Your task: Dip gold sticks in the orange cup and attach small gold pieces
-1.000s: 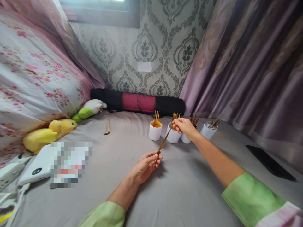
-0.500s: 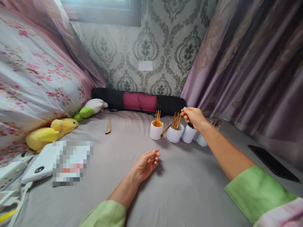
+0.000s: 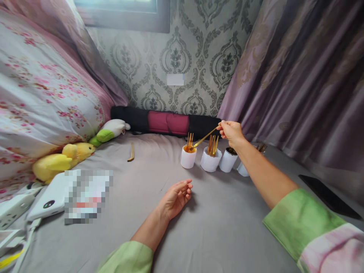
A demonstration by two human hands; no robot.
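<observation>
The right hand (image 3: 231, 132) pinches the probably light, stiff utensil (image 3: 205, 138) sensibly at its right end; the left hand (image 3: 175, 199) is empty.

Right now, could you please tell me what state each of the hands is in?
Left hand: open, loosely curled, holding nothing visible.
Right hand: closed, holding a thin golden utensil by its upper end.
</observation>
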